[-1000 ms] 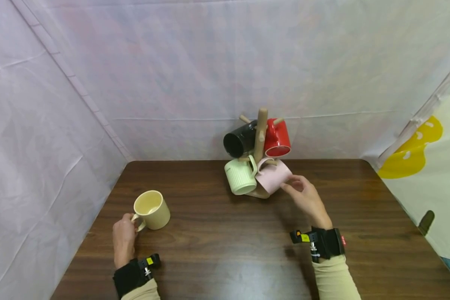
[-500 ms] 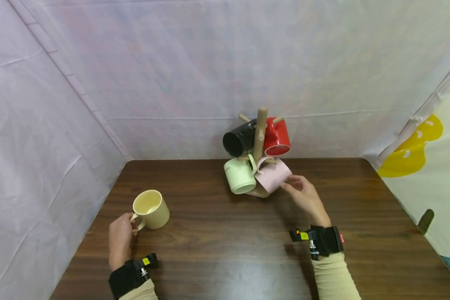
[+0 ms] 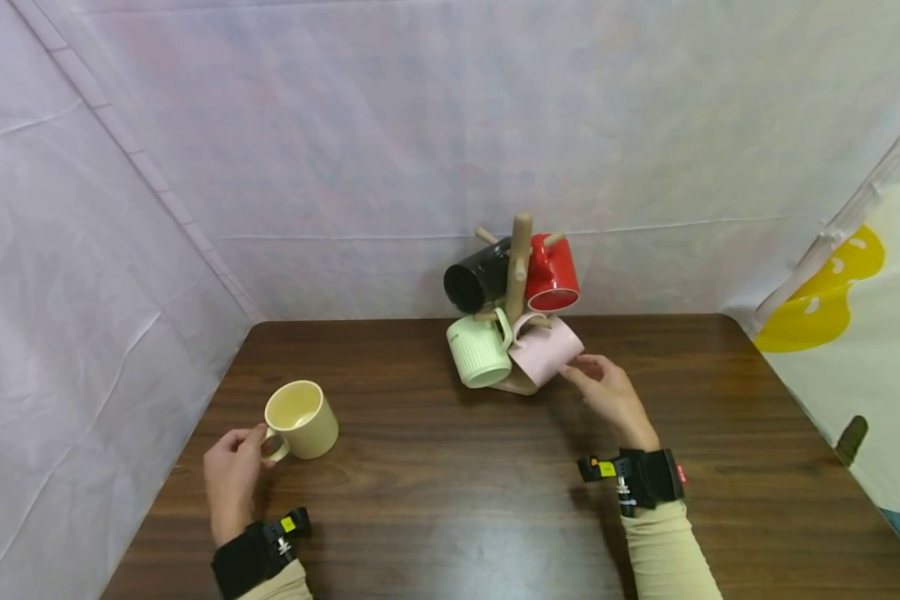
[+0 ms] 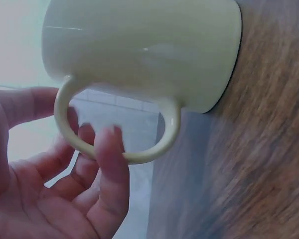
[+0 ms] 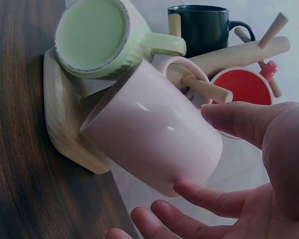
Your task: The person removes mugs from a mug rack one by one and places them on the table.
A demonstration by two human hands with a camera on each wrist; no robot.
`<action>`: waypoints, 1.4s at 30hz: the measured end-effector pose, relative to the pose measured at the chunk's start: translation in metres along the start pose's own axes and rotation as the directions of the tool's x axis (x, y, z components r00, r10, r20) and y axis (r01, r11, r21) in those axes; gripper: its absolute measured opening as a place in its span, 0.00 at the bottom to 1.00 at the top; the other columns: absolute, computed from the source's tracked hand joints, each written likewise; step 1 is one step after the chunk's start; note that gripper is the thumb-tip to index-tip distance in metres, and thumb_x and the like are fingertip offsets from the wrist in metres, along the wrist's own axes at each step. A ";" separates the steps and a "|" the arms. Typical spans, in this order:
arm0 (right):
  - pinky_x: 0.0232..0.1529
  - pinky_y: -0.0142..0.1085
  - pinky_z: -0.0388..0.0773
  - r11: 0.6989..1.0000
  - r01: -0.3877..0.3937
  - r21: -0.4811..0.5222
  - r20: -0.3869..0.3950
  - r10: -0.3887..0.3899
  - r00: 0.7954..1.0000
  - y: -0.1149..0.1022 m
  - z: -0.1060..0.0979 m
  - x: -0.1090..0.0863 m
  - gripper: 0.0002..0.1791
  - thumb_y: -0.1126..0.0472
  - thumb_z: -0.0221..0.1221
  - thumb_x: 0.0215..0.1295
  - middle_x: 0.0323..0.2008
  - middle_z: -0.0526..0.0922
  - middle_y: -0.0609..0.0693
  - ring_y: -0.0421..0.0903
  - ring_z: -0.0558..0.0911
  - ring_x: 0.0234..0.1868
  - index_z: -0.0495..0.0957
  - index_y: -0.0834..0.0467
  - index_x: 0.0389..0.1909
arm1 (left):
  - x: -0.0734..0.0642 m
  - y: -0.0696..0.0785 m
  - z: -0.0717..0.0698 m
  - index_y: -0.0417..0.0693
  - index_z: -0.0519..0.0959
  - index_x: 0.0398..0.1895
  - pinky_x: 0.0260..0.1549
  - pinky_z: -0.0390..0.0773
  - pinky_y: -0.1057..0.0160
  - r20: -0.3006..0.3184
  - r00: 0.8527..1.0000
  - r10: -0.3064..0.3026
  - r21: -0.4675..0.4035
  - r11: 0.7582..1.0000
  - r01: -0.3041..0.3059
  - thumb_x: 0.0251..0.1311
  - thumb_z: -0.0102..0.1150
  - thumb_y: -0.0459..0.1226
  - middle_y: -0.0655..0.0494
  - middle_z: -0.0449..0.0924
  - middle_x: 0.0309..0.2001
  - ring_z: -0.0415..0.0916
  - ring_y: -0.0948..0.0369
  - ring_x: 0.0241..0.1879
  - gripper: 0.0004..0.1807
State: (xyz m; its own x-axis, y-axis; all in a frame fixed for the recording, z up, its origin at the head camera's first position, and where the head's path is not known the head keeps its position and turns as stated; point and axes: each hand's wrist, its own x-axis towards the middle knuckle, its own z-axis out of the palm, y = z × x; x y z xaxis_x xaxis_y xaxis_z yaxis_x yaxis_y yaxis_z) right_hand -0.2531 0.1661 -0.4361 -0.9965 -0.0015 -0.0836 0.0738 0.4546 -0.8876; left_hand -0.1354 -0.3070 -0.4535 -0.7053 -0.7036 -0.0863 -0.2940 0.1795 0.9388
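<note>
A pale yellow mug (image 3: pixel 303 421) stands upright on the table at the left. My left hand (image 3: pixel 232 471) is at its handle; in the left wrist view the fingers lie loosely around the handle loop (image 4: pixel 139 157), one finger in front of it and others behind. At the back, a pink mug (image 3: pixel 546 350) hangs tilted by its handle on a lower peg of a wooden mug tree (image 3: pixel 520 271). My right hand (image 3: pixel 611 396) reaches to its base end, thumb and index finger spread at opposite edges, the other fingers extended off it.
A light green ribbed mug (image 3: pixel 480 352) hangs beside the pink one. Above them hang a black mug (image 3: pixel 480 277) and a red mug (image 3: pixel 553 275). White cloth walls (image 3: pixel 390 150) rise behind and left of the brown wooden table (image 3: pixel 420 467).
My left hand has drawn slightly left and its fingers have loosened at the yellow mug's handle. That mug stays put. My right hand and the pink mug hardly move.
</note>
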 end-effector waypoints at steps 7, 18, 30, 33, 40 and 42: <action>0.48 0.54 0.77 0.997 -0.046 0.063 0.047 0.043 0.998 0.005 0.002 0.004 0.40 0.43 0.58 0.61 0.60 0.71 0.66 0.62 0.75 0.51 0.62 0.66 0.65 | -0.003 0.006 -0.008 0.35 0.79 0.38 0.23 0.68 0.65 -0.062 0.996 0.061 0.144 0.988 -0.052 0.64 0.49 0.52 0.64 0.71 0.20 0.72 0.63 0.20 0.25; 0.51 0.54 0.76 0.992 -0.076 0.098 0.076 0.068 0.995 0.006 0.006 0.011 0.45 0.42 0.58 0.60 0.63 0.68 0.67 0.60 0.72 0.57 0.56 0.67 0.68 | -0.009 0.022 -0.016 0.39 0.80 0.42 0.32 0.70 0.63 0.011 0.997 0.071 0.219 0.973 -0.071 0.64 0.46 0.55 0.57 0.78 0.30 0.72 0.62 0.32 0.28; 0.54 0.52 0.75 0.969 -0.128 0.211 0.078 0.114 0.990 0.009 0.019 0.021 0.52 0.36 0.58 0.56 0.62 0.67 0.64 0.60 0.70 0.58 0.53 0.67 0.70 | -0.016 0.031 -0.015 0.39 0.80 0.46 0.28 0.74 0.71 0.153 0.979 0.132 0.236 0.958 -0.166 0.67 0.45 0.51 0.55 0.81 0.33 0.76 0.65 0.30 0.25; 0.55 0.52 0.74 0.956 -0.140 0.257 0.053 0.131 0.990 0.007 0.023 0.023 0.52 0.35 0.58 0.55 0.59 0.69 0.64 0.59 0.70 0.57 0.54 0.67 0.69 | -0.018 0.035 -0.013 0.38 0.79 0.46 0.28 0.75 0.71 0.168 0.976 0.138 0.216 0.961 -0.173 0.68 0.45 0.50 0.55 0.80 0.34 0.77 0.63 0.31 0.24; 0.58 0.51 0.72 0.889 -0.154 0.432 0.047 0.148 0.988 0.004 0.034 0.030 0.45 0.39 0.58 0.58 0.53 0.67 0.60 0.53 0.69 0.53 0.57 0.66 0.66 | -0.023 0.041 -0.009 0.35 0.78 0.47 0.26 0.77 0.70 0.224 0.961 0.165 0.141 0.970 -0.199 0.68 0.46 0.45 0.60 0.79 0.30 0.76 0.65 0.29 0.21; 0.59 0.52 0.70 0.857 -0.151 0.493 0.067 0.136 0.988 0.005 0.037 0.032 0.46 0.41 0.58 0.59 0.58 0.66 0.61 0.53 0.69 0.55 0.54 0.66 0.68 | -0.023 0.042 -0.008 0.35 0.78 0.47 0.25 0.77 0.69 0.237 0.957 0.168 0.131 0.970 -0.203 0.68 0.46 0.45 0.61 0.79 0.30 0.76 0.66 0.28 0.21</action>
State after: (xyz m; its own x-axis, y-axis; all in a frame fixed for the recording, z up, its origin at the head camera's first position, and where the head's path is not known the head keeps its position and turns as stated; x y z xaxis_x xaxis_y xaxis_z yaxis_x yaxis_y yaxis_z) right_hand -0.2831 0.1354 -0.4598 -0.9724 0.0005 -0.2333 0.2330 -0.0488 -0.9712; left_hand -0.1261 -0.2886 -0.4097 -0.8772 -0.4801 -0.0037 -0.2264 0.4067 0.8851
